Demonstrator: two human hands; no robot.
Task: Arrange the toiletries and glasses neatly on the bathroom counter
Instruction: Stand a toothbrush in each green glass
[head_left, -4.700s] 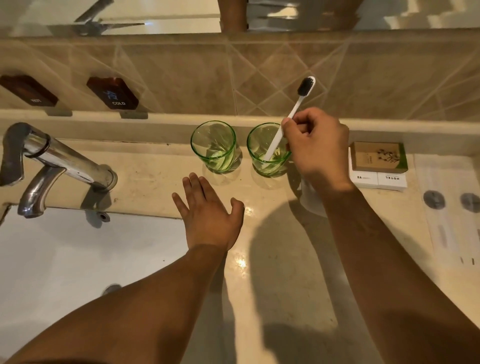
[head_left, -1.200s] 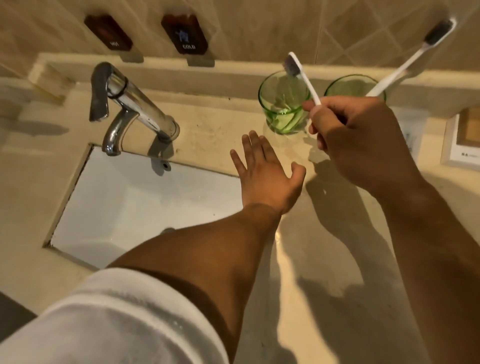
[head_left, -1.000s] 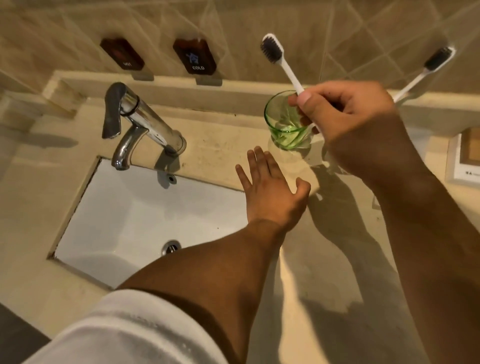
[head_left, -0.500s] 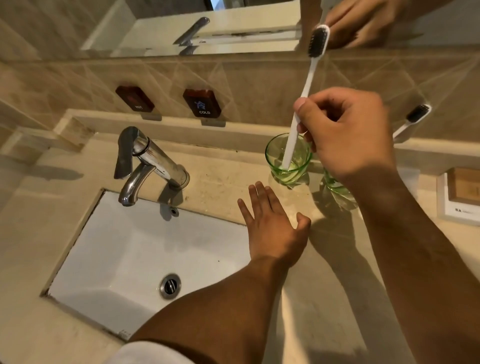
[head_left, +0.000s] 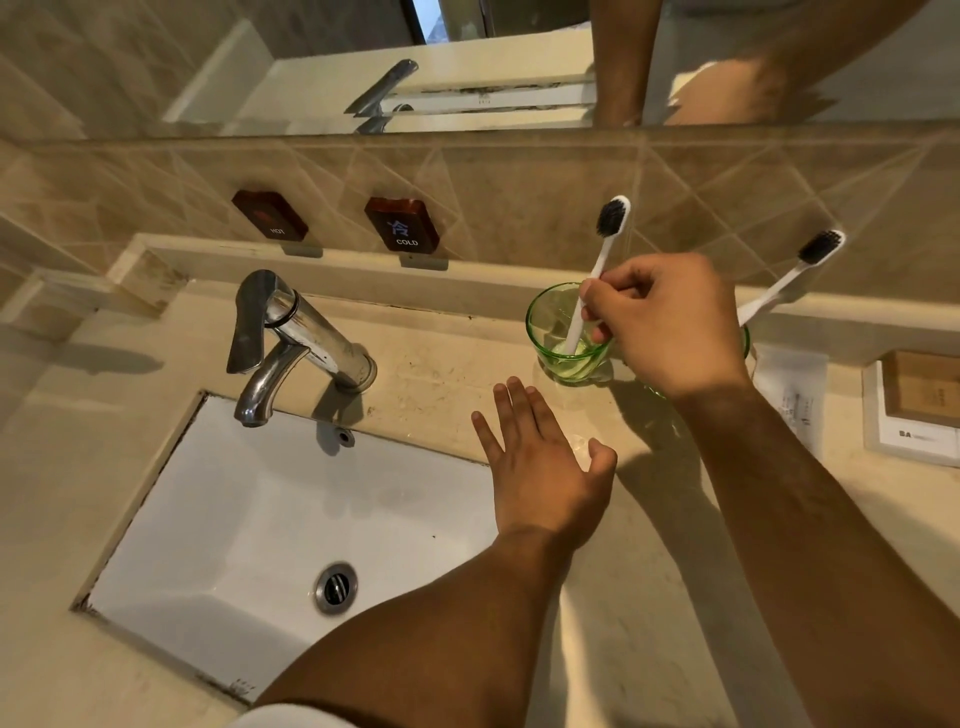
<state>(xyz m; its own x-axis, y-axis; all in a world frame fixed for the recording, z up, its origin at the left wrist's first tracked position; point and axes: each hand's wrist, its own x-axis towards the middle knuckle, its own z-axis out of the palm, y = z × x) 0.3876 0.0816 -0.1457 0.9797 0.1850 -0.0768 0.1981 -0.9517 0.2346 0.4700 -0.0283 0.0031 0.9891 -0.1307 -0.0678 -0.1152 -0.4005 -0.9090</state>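
Two green glasses stand at the back of the beige counter (head_left: 623, 597). In the left glass (head_left: 551, 332) a white toothbrush with black bristles (head_left: 602, 260) stands with its handle end at the bottom, and my right hand (head_left: 670, 325) pinches its handle. My right hand mostly hides the right glass (head_left: 746, 340); a second white toothbrush (head_left: 789, 278) leans out of it to the right. My left hand (head_left: 545, 462) lies flat and open on the counter in front of the left glass, holding nothing.
A chrome tap (head_left: 291, 332) stands over the white sink (head_left: 291, 519) at left. Boxed toiletries (head_left: 914, 410) and a paper sachet (head_left: 792, 395) lie at the right. Brown HOT (head_left: 270, 215) and COLD (head_left: 402, 226) signs sit on the tiled wall below a mirror.
My right hand has lowered the toothbrush into the left glass until its end rests at the bottom. The view has tilted up. My left hand has stayed flat on the counter.
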